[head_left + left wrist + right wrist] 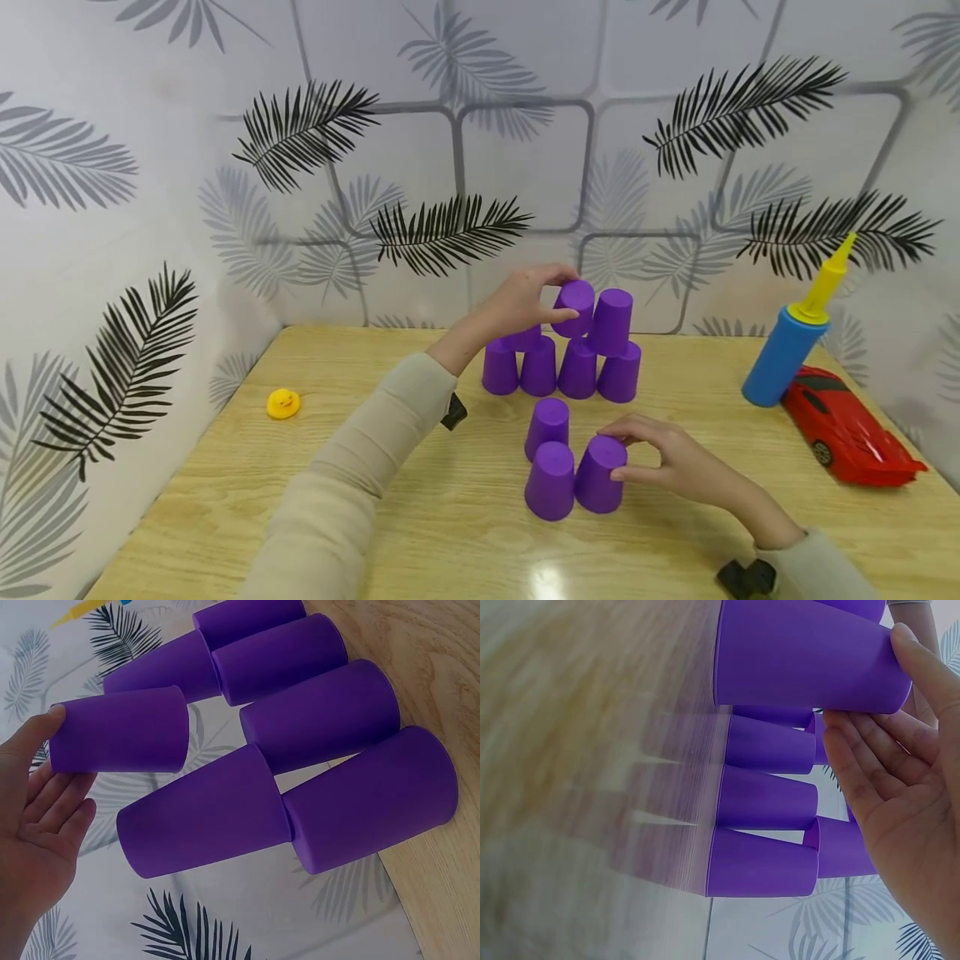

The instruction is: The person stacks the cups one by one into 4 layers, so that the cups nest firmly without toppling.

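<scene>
Upside-down purple cups stand on the table in a bottom row of several, with a left upper cup and a right upper cup on top. Between those two, my left hand holds another purple cup by its narrow end, thumb on one side and fingers on the other. Closer to me, three more cups are grouped. My right hand pinches the right one near its top, beside the front-left cup and the cup behind.
A yellow toy duck sits at the left of the wooden table. On the right, a blue and yellow hand pump stands upright, leaning slightly, by a red toy car. A patterned wall rises behind the table.
</scene>
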Demonstrator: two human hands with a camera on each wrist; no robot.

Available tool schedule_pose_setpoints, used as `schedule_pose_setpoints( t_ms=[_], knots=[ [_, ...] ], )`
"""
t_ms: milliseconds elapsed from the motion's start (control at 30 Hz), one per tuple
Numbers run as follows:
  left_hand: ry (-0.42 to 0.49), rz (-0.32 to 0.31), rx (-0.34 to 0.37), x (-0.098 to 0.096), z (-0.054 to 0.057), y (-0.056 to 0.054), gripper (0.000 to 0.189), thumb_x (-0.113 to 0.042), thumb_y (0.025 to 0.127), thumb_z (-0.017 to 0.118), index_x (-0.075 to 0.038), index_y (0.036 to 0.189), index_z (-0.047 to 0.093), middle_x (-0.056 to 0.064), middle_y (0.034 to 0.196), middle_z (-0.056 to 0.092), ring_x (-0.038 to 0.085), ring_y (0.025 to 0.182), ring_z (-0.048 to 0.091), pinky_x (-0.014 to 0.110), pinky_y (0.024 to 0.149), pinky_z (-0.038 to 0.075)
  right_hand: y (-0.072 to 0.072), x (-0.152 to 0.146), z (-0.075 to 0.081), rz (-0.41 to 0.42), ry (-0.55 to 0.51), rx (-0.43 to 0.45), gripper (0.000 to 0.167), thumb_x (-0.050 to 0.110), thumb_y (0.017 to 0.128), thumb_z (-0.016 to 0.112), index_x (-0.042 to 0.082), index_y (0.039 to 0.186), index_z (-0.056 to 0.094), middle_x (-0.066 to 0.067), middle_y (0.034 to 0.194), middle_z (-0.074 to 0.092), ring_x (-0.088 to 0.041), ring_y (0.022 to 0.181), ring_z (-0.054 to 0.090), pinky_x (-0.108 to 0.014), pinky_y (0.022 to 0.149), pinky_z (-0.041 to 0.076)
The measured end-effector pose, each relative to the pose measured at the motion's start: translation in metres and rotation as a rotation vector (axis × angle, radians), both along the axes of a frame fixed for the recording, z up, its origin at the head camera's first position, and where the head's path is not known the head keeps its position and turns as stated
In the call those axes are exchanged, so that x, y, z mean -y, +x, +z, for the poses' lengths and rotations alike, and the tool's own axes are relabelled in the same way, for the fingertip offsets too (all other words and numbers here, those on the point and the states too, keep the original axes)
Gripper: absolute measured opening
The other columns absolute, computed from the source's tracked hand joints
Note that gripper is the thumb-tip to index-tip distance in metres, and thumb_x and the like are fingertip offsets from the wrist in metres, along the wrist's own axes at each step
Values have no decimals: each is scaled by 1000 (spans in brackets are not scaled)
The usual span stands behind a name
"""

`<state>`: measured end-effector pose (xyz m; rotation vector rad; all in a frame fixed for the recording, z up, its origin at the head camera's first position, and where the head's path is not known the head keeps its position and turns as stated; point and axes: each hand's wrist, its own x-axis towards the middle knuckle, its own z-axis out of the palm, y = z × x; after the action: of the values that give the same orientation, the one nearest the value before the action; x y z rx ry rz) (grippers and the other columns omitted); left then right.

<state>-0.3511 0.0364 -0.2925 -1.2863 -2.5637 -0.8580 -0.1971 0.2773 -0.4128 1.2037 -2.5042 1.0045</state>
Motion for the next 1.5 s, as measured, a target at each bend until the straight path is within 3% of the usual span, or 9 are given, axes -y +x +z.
schedule_pose_setpoints(
  t_ms=[567,933,1500],
  knots=[
    [-144,-18,-46,-9,-10,-7,45,-24,88,75,-4,125,61,9,125,67,20,120,62,27,108,49,-1,-1,0,15,2,-10,39,9,84,76,8,120,63,-5,110,69,-2,97,62,-27,80,59],
    [-229,40,-95,-7,-9,-16,50,-31,94,67,-6,136,57,9,132,63,22,125,58,33,109,47,-1,-2,0,2,8,11,38,10,85,75,10,121,63,-4,111,69,-2,98,61,-28,80,59],
    [-262,65,-63,-8,-9,-24,49,-32,97,61,-5,138,55,11,135,62,24,127,57,35,109,48,-2,-5,-3,4,18,8,38,11,85,74,10,122,63,-4,113,68,-3,98,62,-29,81,60]
  ],
)
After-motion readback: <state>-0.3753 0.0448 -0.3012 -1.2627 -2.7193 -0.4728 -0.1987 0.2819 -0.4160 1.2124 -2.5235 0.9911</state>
